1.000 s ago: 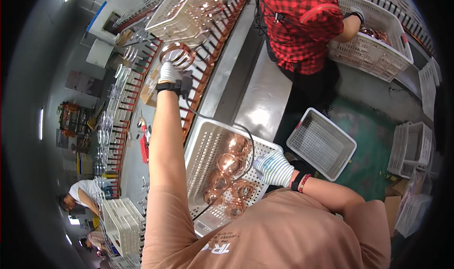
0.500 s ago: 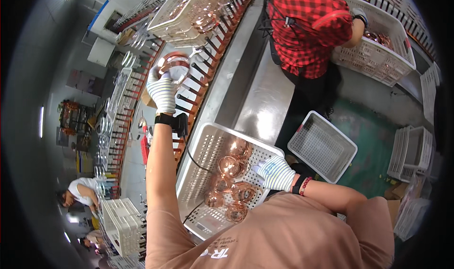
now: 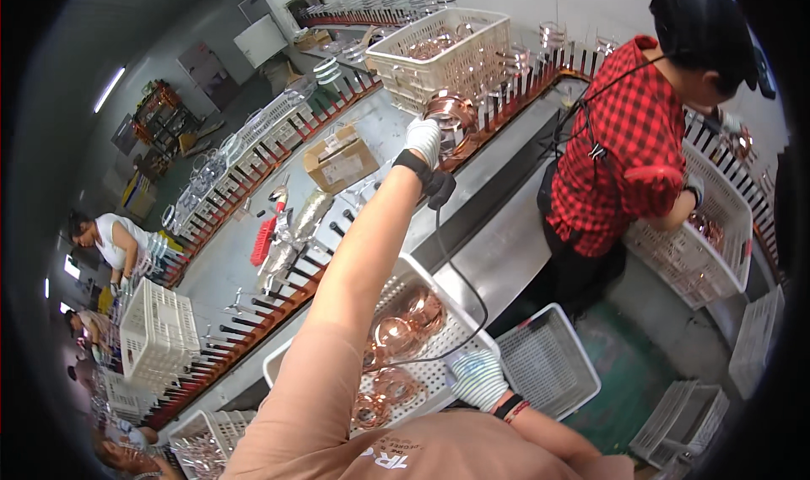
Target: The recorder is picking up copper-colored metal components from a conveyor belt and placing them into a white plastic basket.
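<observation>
My gloved left hand (image 3: 423, 138) reaches far out over the bench, closed on a shiny copper-coloured ring-shaped part (image 3: 450, 110). The part sits among the black pegs at the bench edge, beside a white basket on the bench. Close to my body is a white perforated basket (image 3: 460, 335) with several copper-coloured round parts (image 3: 395, 335) in it. My gloved right hand (image 3: 478, 380) lies over this basket's right rim, its fingers bent over the edge. A thin dark cable runs from my left wrist across the basket. My left arm hides part of the basket.
On the bench (image 3: 221, 284) lie a cardboard box (image 3: 340, 159), a red brush (image 3: 263, 242) and a loaded white basket (image 3: 439, 62). Pegs line the bench edges. A co-worker in a red checked shirt (image 3: 620, 142) stands right, by another basket (image 3: 717, 185). A grey basket (image 3: 553, 366) sits on the floor.
My view has turned, so the scene has shifted. My left hand, with the ring-shaped part, has reached farther out along the bench toward the far basket. My right hand stays at the near basket.
</observation>
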Motion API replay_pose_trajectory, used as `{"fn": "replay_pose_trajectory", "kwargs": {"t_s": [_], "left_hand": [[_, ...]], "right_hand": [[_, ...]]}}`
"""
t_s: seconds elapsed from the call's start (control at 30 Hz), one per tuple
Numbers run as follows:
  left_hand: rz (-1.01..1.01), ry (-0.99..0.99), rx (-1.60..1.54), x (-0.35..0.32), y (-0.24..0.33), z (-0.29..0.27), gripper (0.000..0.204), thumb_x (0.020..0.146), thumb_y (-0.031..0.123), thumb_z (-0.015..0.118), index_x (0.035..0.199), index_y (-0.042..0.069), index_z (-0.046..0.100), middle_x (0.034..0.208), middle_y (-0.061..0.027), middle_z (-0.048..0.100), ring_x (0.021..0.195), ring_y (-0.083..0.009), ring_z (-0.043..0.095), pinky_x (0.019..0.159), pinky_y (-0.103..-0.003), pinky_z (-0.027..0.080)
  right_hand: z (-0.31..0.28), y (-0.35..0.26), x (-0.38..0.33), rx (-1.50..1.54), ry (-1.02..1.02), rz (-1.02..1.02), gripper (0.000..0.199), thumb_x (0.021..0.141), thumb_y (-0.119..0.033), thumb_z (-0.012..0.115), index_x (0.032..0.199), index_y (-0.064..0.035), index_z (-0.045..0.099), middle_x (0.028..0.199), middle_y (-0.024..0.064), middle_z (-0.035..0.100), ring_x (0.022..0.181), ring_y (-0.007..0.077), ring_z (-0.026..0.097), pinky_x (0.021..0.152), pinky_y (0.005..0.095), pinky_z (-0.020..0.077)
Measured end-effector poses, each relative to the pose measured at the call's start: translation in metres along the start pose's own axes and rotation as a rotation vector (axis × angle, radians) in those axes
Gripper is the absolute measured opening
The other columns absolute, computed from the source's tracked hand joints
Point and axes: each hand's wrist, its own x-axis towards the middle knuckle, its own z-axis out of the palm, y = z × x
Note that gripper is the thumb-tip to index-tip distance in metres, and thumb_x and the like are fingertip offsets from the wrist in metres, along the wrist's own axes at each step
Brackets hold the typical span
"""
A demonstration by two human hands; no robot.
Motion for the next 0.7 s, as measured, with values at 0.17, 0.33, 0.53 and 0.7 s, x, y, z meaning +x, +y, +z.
{"fn": "replay_pose_trajectory", "kwargs": {"t_s": [0.17,0.33,0.53,0.7], "left_hand": [[-0.124,0.068,0.219,0.048,-0.008,0.013,0.036,0.1,0.021,0.048,0.12,0.001,0.071,0.113,-0.0198,0.075,0.103,-0.0298,0.074,0.084,-0.045,0.059],[-0.297,-0.086,-0.181,0.04,-0.032,0.03,0.038,0.1,0.022,0.051,0.133,0.004,0.057,0.116,-0.017,0.072,0.1,-0.0353,0.072,0.083,-0.048,0.06],[-0.07,0.025,0.268,0.063,-0.033,-0.108,0.039,0.089,0.016,0.065,0.123,-0.002,0.069,0.105,-0.0166,0.075,0.094,-0.0274,0.072,0.078,-0.041,0.056],[0.682,0.276,0.814,-0.012,0.028,-0.046,0.03,0.089,0.019,0.062,0.115,0.005,0.07,0.1,-0.025,0.073,0.093,-0.0432,0.07,0.082,-0.046,0.055]], "right_hand": [[0.006,0.005,0.0,0.019,-0.092,0.047,0.026,0.084,-0.024,0.066,0.102,-0.0054,0.07,0.081,0.0144,0.069,0.074,0.0327,0.069,0.067,0.0484,0.0537],[0.005,0.02,-0.007,0.004,-0.123,0.115,0.025,0.087,-0.026,0.065,0.101,-0.0056,0.069,0.082,0.0133,0.068,0.074,0.0323,0.068,0.066,0.0481,0.0532],[0.005,-0.002,0.008,0.051,-0.064,-0.005,0.025,0.085,-0.027,0.067,0.099,-0.007,0.07,0.081,0.0117,0.07,0.076,0.0312,0.07,0.067,0.0469,0.055],[-0.002,0.014,-0.001,0.021,-0.089,0.064,0.033,0.082,-0.031,0.07,0.101,-0.004,0.071,0.083,0.0102,0.071,0.078,0.0294,0.071,0.067,0.0466,0.0549]]}}
